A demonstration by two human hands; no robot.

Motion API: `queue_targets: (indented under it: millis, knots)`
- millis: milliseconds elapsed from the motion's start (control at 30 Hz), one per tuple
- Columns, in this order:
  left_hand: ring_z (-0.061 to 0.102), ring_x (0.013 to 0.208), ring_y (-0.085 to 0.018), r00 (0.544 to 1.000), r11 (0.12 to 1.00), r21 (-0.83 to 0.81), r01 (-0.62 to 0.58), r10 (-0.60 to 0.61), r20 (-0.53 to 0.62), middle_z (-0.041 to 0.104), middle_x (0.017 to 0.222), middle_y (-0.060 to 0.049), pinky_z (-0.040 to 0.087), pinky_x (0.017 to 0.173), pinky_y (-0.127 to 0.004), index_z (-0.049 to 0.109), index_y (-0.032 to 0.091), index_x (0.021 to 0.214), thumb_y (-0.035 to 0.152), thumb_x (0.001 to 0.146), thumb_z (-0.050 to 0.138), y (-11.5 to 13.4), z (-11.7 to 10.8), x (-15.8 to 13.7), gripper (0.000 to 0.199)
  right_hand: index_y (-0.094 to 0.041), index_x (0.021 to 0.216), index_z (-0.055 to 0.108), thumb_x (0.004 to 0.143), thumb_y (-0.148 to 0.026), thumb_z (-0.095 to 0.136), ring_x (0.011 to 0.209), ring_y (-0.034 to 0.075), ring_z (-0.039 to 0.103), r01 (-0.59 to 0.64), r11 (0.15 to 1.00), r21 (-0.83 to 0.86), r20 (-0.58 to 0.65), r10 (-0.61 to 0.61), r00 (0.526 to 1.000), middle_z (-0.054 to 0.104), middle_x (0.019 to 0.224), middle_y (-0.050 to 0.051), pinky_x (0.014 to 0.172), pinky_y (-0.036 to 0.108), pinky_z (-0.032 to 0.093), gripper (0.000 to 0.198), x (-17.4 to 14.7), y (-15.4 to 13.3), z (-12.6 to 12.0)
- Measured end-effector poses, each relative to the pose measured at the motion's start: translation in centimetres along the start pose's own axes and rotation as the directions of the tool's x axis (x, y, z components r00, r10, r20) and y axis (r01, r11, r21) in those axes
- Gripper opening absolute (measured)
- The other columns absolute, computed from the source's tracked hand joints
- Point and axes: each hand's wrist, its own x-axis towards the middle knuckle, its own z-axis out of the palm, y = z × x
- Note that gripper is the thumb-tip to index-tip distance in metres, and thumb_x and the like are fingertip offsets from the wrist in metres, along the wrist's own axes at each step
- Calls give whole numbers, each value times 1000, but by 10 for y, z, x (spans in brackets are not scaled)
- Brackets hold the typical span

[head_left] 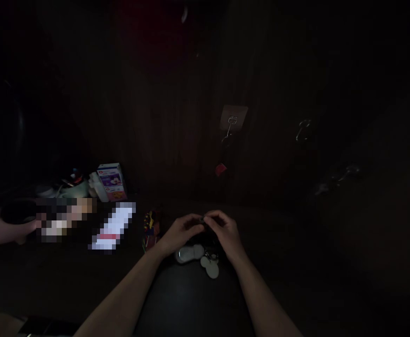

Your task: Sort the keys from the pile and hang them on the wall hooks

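Note:
Both hands meet at the middle of the dark surface, fingertips close together. My left hand (186,228) pinches with thumb and fingers around something small and dark. My right hand (223,228) is pinched at the same spot; what lies between the fingertips is too dark and small to name. Just below the left hand lies a pale rounded object (190,253) with a shiny rim. Beside it sits a flat, light tag (211,267) of rounded lobes, joined to a metal ring (211,255). A colourful yellow, blue and red item (151,229) lies left of my left hand.
A purple-and-white box (112,181) stands against the dark wall at the left. In front of it lies a blurred-out bright rectangle (113,228). Further left is a round dark object (18,212). Metal hooks (230,127) are fixed to the wall, with a small red piece (221,169) below.

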Motion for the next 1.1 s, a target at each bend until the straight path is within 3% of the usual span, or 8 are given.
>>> queue_targets:
  millis: [167,367,500,633,767,900,1100]
  knots:
    - [57,77,-15,1000,998,53,21,-20,-16,65,82,-1,43,73,-26,67,16,98,37,83,52,-5,-1,2,29,-20,71,65,70,-41,65,71,17,59,8,1000,4,-11,-8,1000,64,71,1,66,27,45,21,0,0,-1]
    - [58,74,-14,995,999,-32,21,-24,-100,65,78,-1,44,70,-25,60,16,100,35,80,55,-5,0,3,28,-22,79,69,70,-42,65,78,20,62,-46,997,63,2,46,999,68,81,3,70,30,48,23,-1,-3,1]
    - [58,69,-12,990,995,-100,30,-43,-131,62,72,1,44,67,-24,55,17,96,35,79,57,-6,1,3,25,-22,77,68,65,-43,69,68,18,61,-122,984,133,5,122,993,68,74,1,62,28,48,25,-2,-2,4]
    - [59,74,-14,990,995,-102,19,-33,-137,63,78,0,44,69,-25,55,17,99,37,79,56,-8,1,4,28,-21,75,67,65,-41,70,64,16,59,-116,982,152,-11,119,993,65,69,-1,59,25,46,23,-3,-2,5]
    - [60,81,-16,986,1000,-18,13,-15,-166,65,86,-2,45,74,-27,58,17,100,39,81,53,-6,-2,4,29,-20,74,66,66,-42,69,65,16,58,-78,989,122,-77,87,993,65,70,0,58,25,45,23,-2,-4,2]
    - [61,77,-16,977,998,58,-11,23,-214,66,78,-1,46,73,-28,57,17,102,41,84,47,-8,-5,4,31,-20,77,67,69,-43,66,72,18,60,-30,995,100,-171,47,984,67,77,2,64,27,46,24,1,-3,-7]
    - [62,72,-16,930,923,385,-11,151,-334,66,72,1,46,68,-26,61,22,96,43,84,44,-14,-10,3,29,-20,77,67,68,-40,67,88,21,62,32,995,89,-323,-2,946,69,85,4,81,34,46,22,8,-1,-28]
